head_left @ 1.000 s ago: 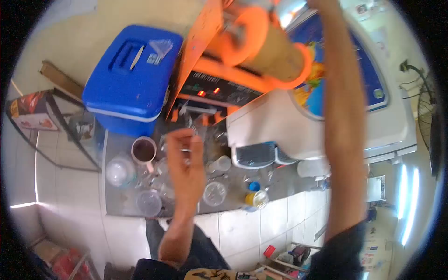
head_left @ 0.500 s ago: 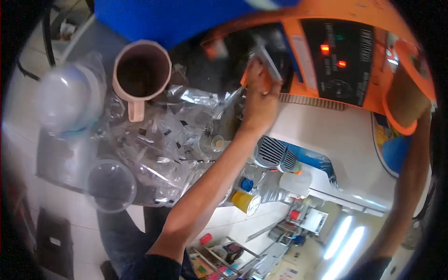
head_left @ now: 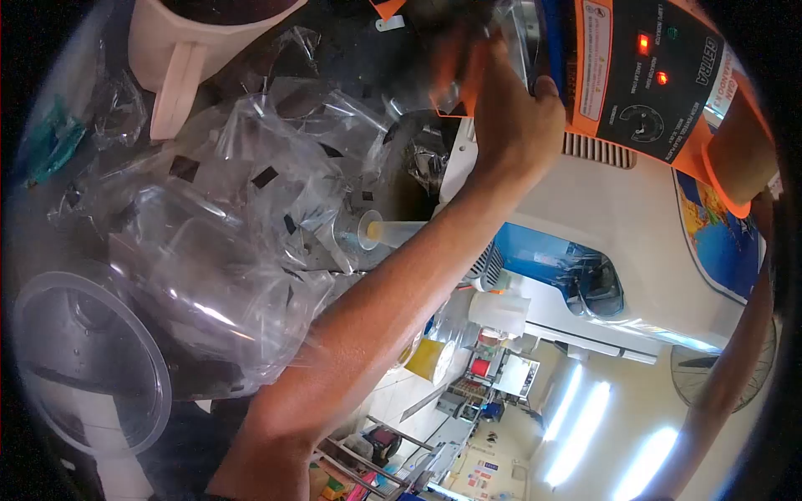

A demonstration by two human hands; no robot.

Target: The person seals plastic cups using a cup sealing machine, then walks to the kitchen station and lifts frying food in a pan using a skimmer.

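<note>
My left hand (head_left: 518,121) is at the orange sealing machine (head_left: 685,92). Its fingers close around something blurred beside a shiny metal part (head_left: 526,33). My right arm reaches up the right edge; my right hand (head_left: 763,209) is by a brown cylinder (head_left: 739,150) with orange rims, fingers hidden. The machine's panel shows two red lights. Left of my left hand lie crumpled clear plastic wrappers (head_left: 284,167) on the dark surface. A pink mug (head_left: 180,50) holds something dark. At the lower left is a clear round plastic container (head_left: 92,359).
A white appliance with a blue transparent part (head_left: 551,259) stands below the machine. A yellow tub (head_left: 430,359) and a white container (head_left: 499,313) are lower down. Shelves, a fan (head_left: 710,367) and bright ceiling lights (head_left: 581,434) are in the background.
The view has shifted closer, with the mug higher and the wrappers larger. My left hand appears further up and right, still at the machine. The yellow tub now appears slightly left.
</note>
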